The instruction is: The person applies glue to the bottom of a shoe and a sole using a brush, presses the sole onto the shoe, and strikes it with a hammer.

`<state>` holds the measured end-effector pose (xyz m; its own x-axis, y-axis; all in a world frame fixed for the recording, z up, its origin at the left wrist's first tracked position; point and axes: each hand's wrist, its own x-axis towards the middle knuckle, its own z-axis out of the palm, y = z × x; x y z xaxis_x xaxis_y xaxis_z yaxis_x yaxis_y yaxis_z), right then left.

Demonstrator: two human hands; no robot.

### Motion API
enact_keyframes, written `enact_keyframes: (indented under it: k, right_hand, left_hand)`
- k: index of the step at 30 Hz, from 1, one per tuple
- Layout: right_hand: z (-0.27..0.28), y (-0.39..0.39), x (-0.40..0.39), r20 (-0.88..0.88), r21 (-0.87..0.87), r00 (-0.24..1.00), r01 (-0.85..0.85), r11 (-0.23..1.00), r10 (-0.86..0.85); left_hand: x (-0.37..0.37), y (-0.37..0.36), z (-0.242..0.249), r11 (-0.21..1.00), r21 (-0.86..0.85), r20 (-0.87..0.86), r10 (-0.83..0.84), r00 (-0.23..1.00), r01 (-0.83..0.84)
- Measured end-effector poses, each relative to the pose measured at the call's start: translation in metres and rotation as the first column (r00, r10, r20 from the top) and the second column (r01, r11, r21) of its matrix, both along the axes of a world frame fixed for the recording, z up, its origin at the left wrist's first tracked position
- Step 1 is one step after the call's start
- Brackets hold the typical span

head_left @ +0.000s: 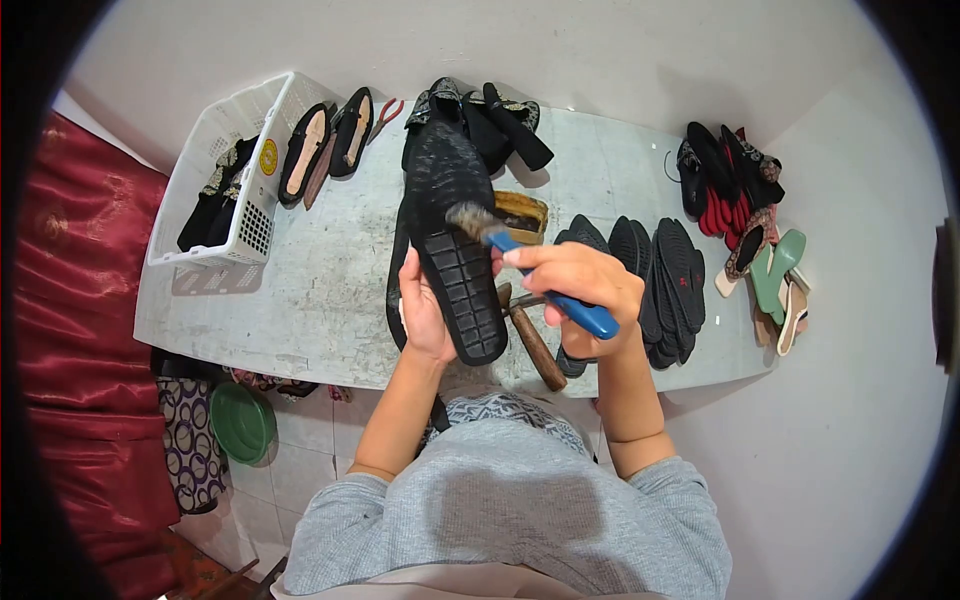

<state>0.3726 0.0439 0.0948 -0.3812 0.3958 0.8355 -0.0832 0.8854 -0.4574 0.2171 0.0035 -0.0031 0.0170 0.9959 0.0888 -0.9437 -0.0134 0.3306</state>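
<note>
pale walls (620,50) stand behind a scuffed, whitish table (330,270), with a dark red curtain (90,320) at the left side. the person's left hand (426,322) has its grip closed around the edges of a black shoe (460,250), which is held up over the table, sole side to the camera, its blocky treaded heel end pointing toward the person. the right hand (590,292) has its grip closed on a blue-handled brush (502,242), whose bristles touch the sole just beyond the treaded part.

another black piece (397,290) shows partly behind the held shoe. near the right hand are a wooden-handled hammer (537,350), partly hidden, and a yellowish container (535,213) with something dark inside. black soles (672,285) lie overlapping to the right. beyond the held shoe sit patterned and black shoes (500,125).

farther left, two black shoes with pale insoles (306,152) lie beside red-handled pliers (385,120), next to a white basket (275,110) with footwear in it. at the far right are black and red shoes (722,180) and a green shoe-shaped piece (778,272). below the table's left part, a green basin (243,423) is on the tiled floor (303,445).
</note>
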Motion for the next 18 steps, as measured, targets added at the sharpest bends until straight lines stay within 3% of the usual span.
enact_keyframes:
  k: [1,2,4,6,9,12,16,18]
  right_hand:
    - [-0.001,0.004,0.001,0.021,0.04,1.0,-0.002,0.999,0.002]
    - [-0.005,0.005,0.0,0.021,0.039,1.0,-0.005,0.999,0.004]
    - [-0.017,0.006,-0.004,0.065,0.048,0.996,-0.058,0.997,0.055]
    - [-0.03,-0.008,-0.004,0.169,0.069,0.985,-0.046,0.997,0.034]
    - [-0.042,-0.026,-0.002,0.187,0.012,0.977,-0.103,0.995,0.099]
    - [-0.044,-0.032,0.005,0.226,-0.139,0.954,-0.17,0.976,0.199]
    - [-0.042,-0.025,0.01,0.028,-0.325,0.976,-0.196,0.925,0.217]
    - [-0.036,-0.022,0.01,-0.059,-0.333,0.989,-0.147,0.931,0.135]
  left_hand:
    - [-0.001,0.001,0.001,0.987,0.132,0.066,-0.099,0.993,0.089]
    - [0.001,0.001,0.005,0.987,0.131,0.067,-0.096,0.993,0.087]
    - [0.006,0.005,0.018,0.999,-0.034,0.021,-0.007,1.0,0.007]
    - [-0.005,0.012,0.009,0.999,0.047,0.012,-0.008,1.0,0.008]
    - [-0.012,0.021,0.011,0.983,-0.014,0.003,0.186,0.983,-0.186]
    - [-0.025,0.024,0.002,0.983,-0.053,0.054,0.179,0.982,-0.176]
    - [-0.026,0.023,-0.001,0.99,-0.012,0.049,0.142,0.989,-0.142]
    - [-0.022,0.021,-0.002,0.972,0.226,0.08,-0.087,0.993,0.066]
